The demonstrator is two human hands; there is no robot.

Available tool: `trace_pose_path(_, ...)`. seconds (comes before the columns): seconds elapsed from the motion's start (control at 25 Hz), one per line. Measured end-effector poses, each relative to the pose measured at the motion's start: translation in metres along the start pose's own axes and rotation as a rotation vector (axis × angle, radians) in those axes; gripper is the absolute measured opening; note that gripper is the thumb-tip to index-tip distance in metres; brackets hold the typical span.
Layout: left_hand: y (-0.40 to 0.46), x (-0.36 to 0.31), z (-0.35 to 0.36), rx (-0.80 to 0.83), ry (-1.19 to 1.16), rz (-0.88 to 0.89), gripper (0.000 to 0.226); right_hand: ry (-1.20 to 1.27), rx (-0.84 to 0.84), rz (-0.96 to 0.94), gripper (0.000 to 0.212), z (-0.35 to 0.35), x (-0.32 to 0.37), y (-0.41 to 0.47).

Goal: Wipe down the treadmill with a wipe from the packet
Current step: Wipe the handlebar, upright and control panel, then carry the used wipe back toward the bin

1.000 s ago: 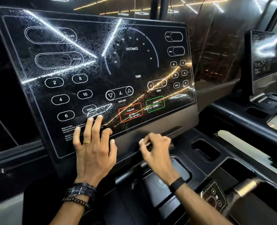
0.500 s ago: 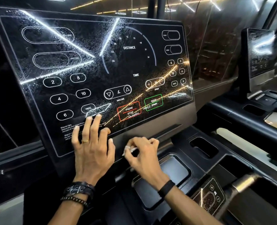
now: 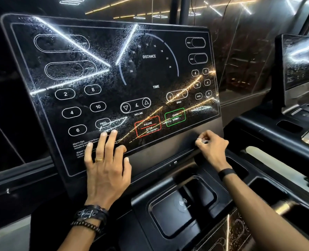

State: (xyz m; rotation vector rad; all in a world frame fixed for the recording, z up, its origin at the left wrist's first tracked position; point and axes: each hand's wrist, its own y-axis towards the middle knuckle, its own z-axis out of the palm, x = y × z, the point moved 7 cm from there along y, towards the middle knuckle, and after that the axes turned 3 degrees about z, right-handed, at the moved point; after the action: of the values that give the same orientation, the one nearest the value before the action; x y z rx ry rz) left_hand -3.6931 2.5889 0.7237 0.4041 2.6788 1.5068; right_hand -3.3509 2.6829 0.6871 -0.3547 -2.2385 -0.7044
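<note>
The room is dim, with a dark glossy wall point(image 3: 249, 57) ahead that mirrors thin strip lights point(image 3: 124, 0) in warm yellow and cold white. To the right stands a second machine's console point(image 3: 296, 64), and a pale floor strip point(image 3: 276, 163) shows between.

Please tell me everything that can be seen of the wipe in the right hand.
Only a small part of the wipe shows: a pale, whitish scrap, bunched up and peeking out between the curled fingers of the right hand. Its material and full size cannot be told. The hand pinches it against the dark matte strip just below the glossy console screen, to the right of the red PAUSE/STOP button. The rest of it is hidden inside the grip.
</note>
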Motion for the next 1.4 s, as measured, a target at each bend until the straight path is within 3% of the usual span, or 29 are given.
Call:
trace_pose_path(0.12, -0.001, 0.001, 0.0, -0.004, 0.012, 0.004, 0.023, -0.022, -0.024, 0.077, 0.018, -0.013, -0.019, 0.019)
trace_pose_path(0.24, 0.0, 0.0, 0.002, -0.004, 0.039, 0.0, 0.022, 0.071, -0.052, 0.16, 0.004, -0.023, -0.038, 0.03)
trace_pose_path(0.36, 0.001, -0.003, 0.002, -0.003, 0.033, -0.025, 0.021, 0.138, -0.018, 0.15, 0.005, -0.012, -0.039, 0.027)
trace_pose_path(0.52, 0.006, -0.013, -0.005, 0.028, -0.041, -0.098, 0.024, 0.298, -0.092, 0.299, 0.005, -0.012, -0.044, 0.012)
trace_pose_path(0.64, 0.014, -0.034, -0.015, 0.029, -0.098, -0.102, 0.024, 0.373, -0.118, 0.248, 0.009, -0.018, -0.034, -0.008)
trace_pose_path(0.76, 0.022, -0.063, -0.023, 0.041, -0.146, -0.084, 0.023, 0.476, 0.13, 0.031, 0.006, -0.01, -0.001, -0.037)
trace_pose_path(0.84, 0.026, -0.094, -0.029, 0.069, -0.229, -0.066, 0.022, 0.47, 0.27, -0.073, 0.018, -0.022, 0.012, -0.062)
trace_pose_path(0.92, 0.026, -0.132, -0.037, 0.108, -0.338, -0.045, 0.022, 0.482, 0.266, -0.087, 0.025, -0.057, 0.003, -0.075)
trace_pose_path(1.12, 0.008, -0.249, -0.054, 0.237, -0.596, 0.079, 0.02, 0.593, 0.064, 0.128, 0.027, -0.188, -0.09, -0.108)
trace_pose_path(1.28, 0.01, -0.399, -0.07, 0.374, -0.832, 0.269, 0.029, 0.557, -0.16, 0.238, 0.02, -0.345, -0.166, -0.157)
trace_pose_path(1.4, 0.022, -0.519, -0.108, 0.381, -1.001, 0.461, 0.033, 0.394, -0.353, 0.256, 0.016, -0.477, -0.208, -0.186)
